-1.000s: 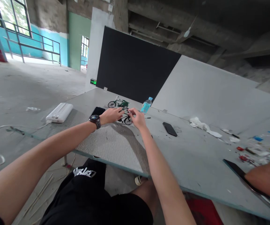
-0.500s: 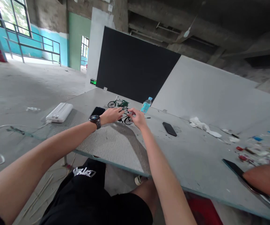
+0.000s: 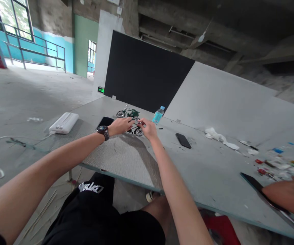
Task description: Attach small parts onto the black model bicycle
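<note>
Head view: both hands meet far out on the grey counter [image 3: 136, 160] over a small black model bicycle [image 3: 137, 130]. The left hand [image 3: 120, 125], with a dark watch [image 3: 103, 131] on its wrist, lies against the model's rear half, its fingers curled around it. The right hand [image 3: 149, 128] has its fingers pinched together at the top of the model, near the handlebar end; what they nip is too small to tell. Just behind stands a green model bicycle [image 3: 127, 113], upright and apart from both hands. A blue water bottle [image 3: 158, 115] stands to its right, a black phone [image 3: 183, 140] lies further right, and a white power bank [image 3: 64, 123] sits at the counter's left corner. Another person's forearm [image 3: 286, 194] rests at the right edge.
</note>
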Demonstrator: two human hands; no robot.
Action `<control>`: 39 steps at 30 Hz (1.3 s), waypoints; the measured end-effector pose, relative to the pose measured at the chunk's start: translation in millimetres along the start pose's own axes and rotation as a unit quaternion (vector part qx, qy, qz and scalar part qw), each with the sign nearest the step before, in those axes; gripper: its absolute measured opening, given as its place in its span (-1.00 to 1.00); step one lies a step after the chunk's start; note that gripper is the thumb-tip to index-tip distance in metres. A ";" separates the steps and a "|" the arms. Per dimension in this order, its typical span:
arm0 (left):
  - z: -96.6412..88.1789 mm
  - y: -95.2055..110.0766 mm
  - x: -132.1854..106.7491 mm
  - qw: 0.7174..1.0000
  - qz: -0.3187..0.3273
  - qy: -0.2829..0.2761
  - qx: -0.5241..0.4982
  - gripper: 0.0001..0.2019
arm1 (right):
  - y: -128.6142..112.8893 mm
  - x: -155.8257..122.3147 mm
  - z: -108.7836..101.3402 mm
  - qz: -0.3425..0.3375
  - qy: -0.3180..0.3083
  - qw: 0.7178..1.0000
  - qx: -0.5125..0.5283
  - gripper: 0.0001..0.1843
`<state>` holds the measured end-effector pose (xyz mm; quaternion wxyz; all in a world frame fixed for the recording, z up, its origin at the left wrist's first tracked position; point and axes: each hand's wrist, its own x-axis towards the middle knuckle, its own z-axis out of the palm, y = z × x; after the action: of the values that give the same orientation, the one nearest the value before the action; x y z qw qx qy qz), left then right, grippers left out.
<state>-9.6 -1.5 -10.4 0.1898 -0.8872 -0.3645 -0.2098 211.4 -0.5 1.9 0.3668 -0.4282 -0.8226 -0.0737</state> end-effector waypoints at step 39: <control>4.6 -25.7 3.8 0.839 -0.161 0.108 -0.508 -0.67 | -13.3 -7.8 4.8 0.096 -0.026 0.947 0.306 -0.59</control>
<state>-24.8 20.0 -7.6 -0.2855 -0.7596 -0.3223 -0.4874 201.6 -11.7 -4.2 0.4639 -0.3739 -0.7699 0.2288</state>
